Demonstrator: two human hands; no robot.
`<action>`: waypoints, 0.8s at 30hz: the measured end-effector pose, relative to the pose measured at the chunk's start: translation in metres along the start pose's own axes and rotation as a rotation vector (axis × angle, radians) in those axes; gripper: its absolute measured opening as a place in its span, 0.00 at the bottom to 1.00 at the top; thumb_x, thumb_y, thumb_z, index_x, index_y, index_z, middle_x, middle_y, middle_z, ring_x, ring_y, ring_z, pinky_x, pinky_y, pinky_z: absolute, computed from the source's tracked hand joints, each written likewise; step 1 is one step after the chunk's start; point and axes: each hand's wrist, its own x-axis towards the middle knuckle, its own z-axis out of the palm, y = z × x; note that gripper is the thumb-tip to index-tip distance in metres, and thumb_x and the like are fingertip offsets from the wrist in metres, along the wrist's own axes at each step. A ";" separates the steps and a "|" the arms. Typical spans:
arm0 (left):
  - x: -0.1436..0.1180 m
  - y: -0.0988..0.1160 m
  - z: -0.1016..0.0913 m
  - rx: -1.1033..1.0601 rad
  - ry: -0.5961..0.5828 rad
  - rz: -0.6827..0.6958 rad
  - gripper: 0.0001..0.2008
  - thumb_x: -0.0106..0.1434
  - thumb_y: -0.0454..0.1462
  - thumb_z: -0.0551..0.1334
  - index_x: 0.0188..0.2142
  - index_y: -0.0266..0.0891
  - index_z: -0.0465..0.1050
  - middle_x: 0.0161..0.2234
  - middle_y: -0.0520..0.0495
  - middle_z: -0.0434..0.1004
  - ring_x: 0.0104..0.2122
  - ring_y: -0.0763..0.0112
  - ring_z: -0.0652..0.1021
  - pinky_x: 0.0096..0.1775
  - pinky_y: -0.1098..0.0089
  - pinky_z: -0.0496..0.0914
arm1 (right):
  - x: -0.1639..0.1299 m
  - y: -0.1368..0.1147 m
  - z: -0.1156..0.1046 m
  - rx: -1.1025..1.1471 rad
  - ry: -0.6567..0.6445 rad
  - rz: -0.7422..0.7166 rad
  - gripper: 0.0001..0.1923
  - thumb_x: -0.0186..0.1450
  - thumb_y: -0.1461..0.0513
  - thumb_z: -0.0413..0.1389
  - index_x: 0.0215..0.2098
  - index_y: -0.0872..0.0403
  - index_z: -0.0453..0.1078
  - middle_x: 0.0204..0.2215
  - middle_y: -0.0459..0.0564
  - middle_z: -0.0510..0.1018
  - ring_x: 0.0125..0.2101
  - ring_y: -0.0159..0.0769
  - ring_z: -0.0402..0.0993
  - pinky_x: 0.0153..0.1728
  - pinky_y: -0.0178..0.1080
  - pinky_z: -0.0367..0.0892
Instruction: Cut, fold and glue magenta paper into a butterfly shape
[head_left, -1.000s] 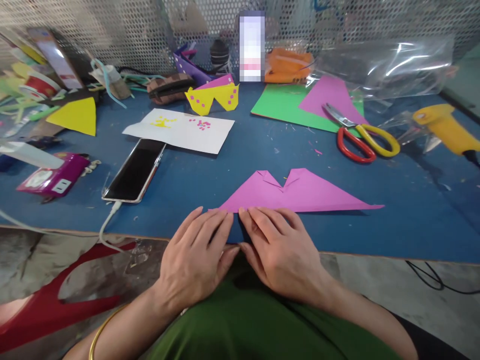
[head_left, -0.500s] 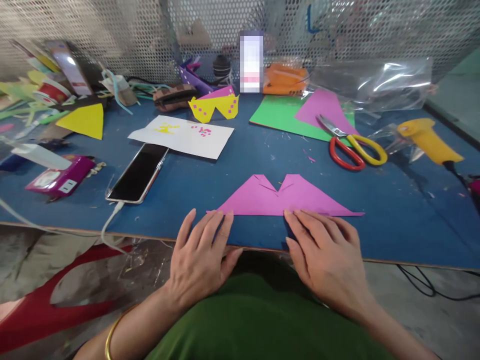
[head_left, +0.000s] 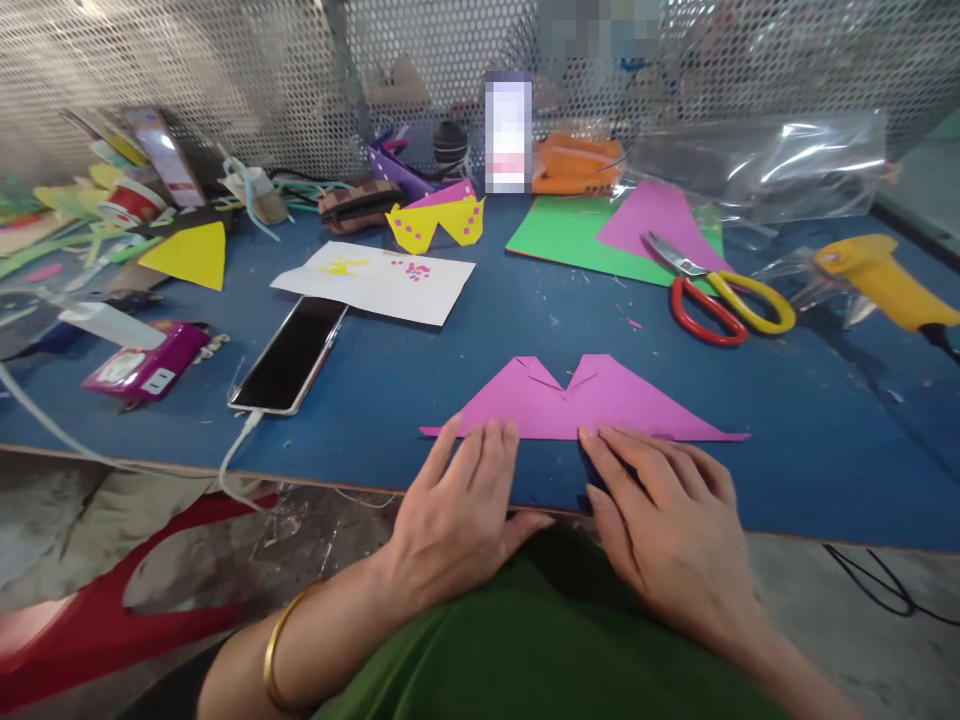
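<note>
So both hands were down flat on the blue surface (head_left: 390, 380), right at its near edge. The left hand (head_left: 465, 510) had its fingers (head_left: 491, 450) spread out loosely, with the tips pressing on the near edge of the folded pink paper (head_left: 585, 405), left of its middle. The right hand (head_left: 667, 520) was just beside it, fingers stretched out and slightly fanned, tips touching the same edge toward the right half. Neither hand was gripping anything, just flat palms and straight fingers. The pink paper lay flat, shaped like a wide triangle with a notch at the top middle and long points going out left and right. A phone (head_left: 292, 355) with a cable plugged in sat off to the left, near a white sheet (head_left: 375, 282) with yellow and pink specks on it. Red-and-yellow scissors (head_left: 720, 295) lay well apart to the right, partly on a green sheet (head_left: 570, 235), and a yellow glue gun (head_left: 881, 280) was further right.
</note>
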 end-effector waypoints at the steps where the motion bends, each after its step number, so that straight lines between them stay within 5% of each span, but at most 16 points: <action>1: -0.004 -0.004 -0.002 0.017 0.009 -0.001 0.33 0.74 0.51 0.49 0.56 0.19 0.71 0.52 0.32 0.79 0.50 0.53 0.78 0.62 0.52 0.61 | 0.000 0.000 0.000 -0.001 0.003 -0.002 0.18 0.73 0.62 0.49 0.54 0.63 0.73 0.47 0.60 0.81 0.45 0.47 0.75 0.49 0.49 0.62; 7: -0.026 -0.022 -0.014 0.032 0.032 -0.100 0.30 0.72 0.50 0.54 0.56 0.23 0.73 0.52 0.35 0.80 0.54 0.49 0.77 0.69 0.48 0.45 | -0.001 0.001 0.001 -0.015 -0.011 0.000 0.18 0.73 0.62 0.48 0.55 0.62 0.73 0.47 0.59 0.81 0.45 0.46 0.75 0.49 0.49 0.62; 17: -0.045 -0.036 -0.020 0.032 0.068 -0.246 0.34 0.67 0.54 0.59 0.60 0.29 0.69 0.60 0.32 0.73 0.62 0.44 0.70 0.68 0.45 0.47 | 0.002 -0.001 0.001 0.025 0.013 0.017 0.18 0.73 0.62 0.49 0.54 0.62 0.74 0.47 0.59 0.81 0.46 0.46 0.74 0.50 0.49 0.61; 20: -0.030 -0.024 -0.014 -0.003 0.183 -0.149 0.29 0.68 0.46 0.62 0.62 0.30 0.68 0.57 0.36 0.76 0.61 0.53 0.71 0.69 0.53 0.50 | 0.003 -0.001 0.002 0.048 0.010 0.027 0.18 0.73 0.62 0.48 0.54 0.62 0.74 0.47 0.59 0.81 0.47 0.45 0.74 0.52 0.48 0.60; 24: 0.001 -0.007 -0.001 -0.189 0.120 0.127 0.20 0.72 0.38 0.57 0.59 0.31 0.71 0.57 0.41 0.77 0.60 0.60 0.73 0.67 0.62 0.56 | 0.002 -0.003 0.003 0.034 -0.017 0.046 0.19 0.73 0.61 0.47 0.55 0.61 0.73 0.49 0.57 0.81 0.50 0.44 0.73 0.55 0.47 0.58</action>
